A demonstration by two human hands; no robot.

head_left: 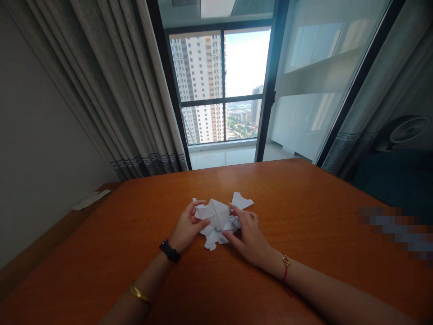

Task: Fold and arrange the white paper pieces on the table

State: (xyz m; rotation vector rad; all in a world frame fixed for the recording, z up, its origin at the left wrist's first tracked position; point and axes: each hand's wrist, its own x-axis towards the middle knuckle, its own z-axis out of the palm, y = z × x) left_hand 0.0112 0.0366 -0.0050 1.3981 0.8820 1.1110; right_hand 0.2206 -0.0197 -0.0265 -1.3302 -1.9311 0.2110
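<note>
A white folded paper (216, 213) with crease lines is held a little above a heap of white paper pieces (211, 240). My left hand (188, 225) grips its left side, thumb in front and fingers behind. At the paper's right edge is my right hand (252, 237), its index fingertip on the upper corner and its thumb lower down by the heap. My right palm partly hides the heap's right side. Another white paper piece (242, 201) lies just behind my right fingers.
The orange-brown wooden table (135, 230) spreads out around the papers. A flat white item (91, 200) rests on a ledge at the left. Beyond the far edge are a grey curtain (135, 90) and a glass door with a dark frame (270, 90). At the right, a blurred patch (399, 230) hides something.
</note>
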